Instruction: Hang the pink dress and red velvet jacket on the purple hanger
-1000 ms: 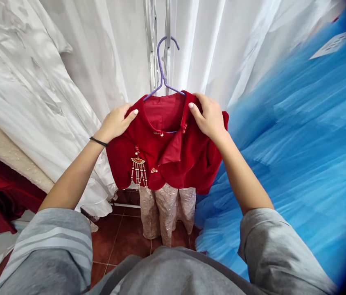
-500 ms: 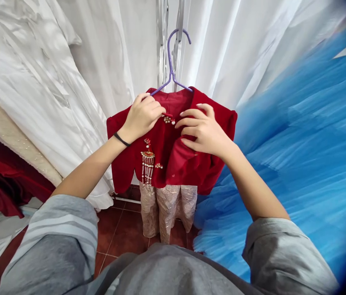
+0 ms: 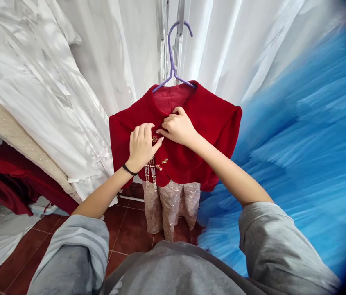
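A red velvet jacket (image 3: 215, 110) hangs from a purple hanger (image 3: 171, 53), its front panels now lapped over each other. My right hand (image 3: 177, 126) has its fingers curled on the edge of the front, just below the collar. Lower and to the left, my left hand (image 3: 143, 144) rests against the jacket with its fingers stretched and the thumb apart. Beside that thumb shows a small gold, beaded fastening. A beaded tassel ornament (image 3: 150, 174) hangs under the left hand, its upper part hidden. Two more gold fastenings (image 3: 162, 164) lie near the front edge.
Below the jacket hangs a pale, shiny patterned garment (image 3: 171, 200). White garments (image 3: 77, 110) fill the left, near a beige beaded one (image 3: 16, 135) and dark red cloth (image 3: 13, 180). Blue tulle (image 3: 298, 172) spreads on the right. The floor (image 3: 132, 231) is red tile.
My right hand has moved left and pulled the folded-back front panel across, hiding its lining. My left hand has let go near the collar, moved down and opened.
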`<control>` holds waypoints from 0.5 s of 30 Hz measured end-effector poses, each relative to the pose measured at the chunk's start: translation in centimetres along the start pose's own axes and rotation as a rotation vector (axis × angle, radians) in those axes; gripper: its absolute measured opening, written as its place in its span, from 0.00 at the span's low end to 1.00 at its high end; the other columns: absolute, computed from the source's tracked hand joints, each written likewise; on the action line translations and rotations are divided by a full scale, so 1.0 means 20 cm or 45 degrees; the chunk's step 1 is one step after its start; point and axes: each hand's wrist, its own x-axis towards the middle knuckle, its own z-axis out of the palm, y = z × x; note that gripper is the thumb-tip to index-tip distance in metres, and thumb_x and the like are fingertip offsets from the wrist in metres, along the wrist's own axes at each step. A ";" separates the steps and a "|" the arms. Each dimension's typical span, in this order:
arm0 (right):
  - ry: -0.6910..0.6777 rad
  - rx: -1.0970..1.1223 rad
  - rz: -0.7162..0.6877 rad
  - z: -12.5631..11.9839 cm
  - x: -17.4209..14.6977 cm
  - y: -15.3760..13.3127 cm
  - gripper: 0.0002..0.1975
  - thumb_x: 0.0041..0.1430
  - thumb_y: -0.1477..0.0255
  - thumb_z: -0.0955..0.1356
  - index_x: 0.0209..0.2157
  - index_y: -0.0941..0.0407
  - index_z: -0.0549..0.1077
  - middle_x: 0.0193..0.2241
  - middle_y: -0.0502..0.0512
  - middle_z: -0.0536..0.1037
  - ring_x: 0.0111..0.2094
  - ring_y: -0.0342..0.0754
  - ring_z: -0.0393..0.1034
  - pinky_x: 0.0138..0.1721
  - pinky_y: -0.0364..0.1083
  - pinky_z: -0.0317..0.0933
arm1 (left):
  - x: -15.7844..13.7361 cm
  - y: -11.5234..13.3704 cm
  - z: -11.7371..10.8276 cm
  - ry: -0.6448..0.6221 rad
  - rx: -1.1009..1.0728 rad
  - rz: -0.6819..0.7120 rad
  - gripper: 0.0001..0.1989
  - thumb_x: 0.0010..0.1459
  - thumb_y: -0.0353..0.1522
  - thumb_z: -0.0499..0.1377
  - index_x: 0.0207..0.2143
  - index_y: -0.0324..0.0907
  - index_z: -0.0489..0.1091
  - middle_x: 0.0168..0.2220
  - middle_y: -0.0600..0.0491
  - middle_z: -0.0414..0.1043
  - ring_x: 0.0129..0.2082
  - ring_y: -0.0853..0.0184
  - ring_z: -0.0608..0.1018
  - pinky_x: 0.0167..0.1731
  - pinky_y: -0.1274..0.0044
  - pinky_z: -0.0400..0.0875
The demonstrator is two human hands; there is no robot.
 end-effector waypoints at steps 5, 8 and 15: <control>0.193 -0.014 0.131 0.00 -0.09 -0.07 0.21 0.65 0.60 0.63 0.55 0.54 0.72 0.56 0.61 0.72 0.60 0.60 0.59 0.64 0.66 0.43 | -0.01 -0.08 0.06 -0.085 -0.158 -0.046 0.15 0.68 0.40 0.47 0.40 0.42 0.69 0.36 0.47 0.74 0.38 0.59 0.74 0.42 0.67 0.68; 0.333 -0.140 0.355 0.04 -0.22 -0.05 0.31 0.63 0.60 0.65 0.65 0.52 0.58 0.67 0.63 0.56 0.68 0.64 0.45 0.64 0.72 0.38 | -0.04 -0.13 0.10 0.108 -0.079 -0.020 0.20 0.66 0.45 0.50 0.51 0.42 0.67 0.50 0.39 0.72 0.50 0.54 0.73 0.50 0.63 0.66; 0.309 0.000 0.644 -0.22 -0.56 0.38 0.31 0.57 0.78 0.63 0.63 0.59 0.64 0.63 0.68 0.64 0.62 0.64 0.62 0.57 0.66 0.59 | -0.10 -0.41 -0.01 0.200 0.203 -0.020 0.22 0.64 0.35 0.52 0.60 0.46 0.64 0.53 0.39 0.70 0.52 0.49 0.71 0.51 0.56 0.62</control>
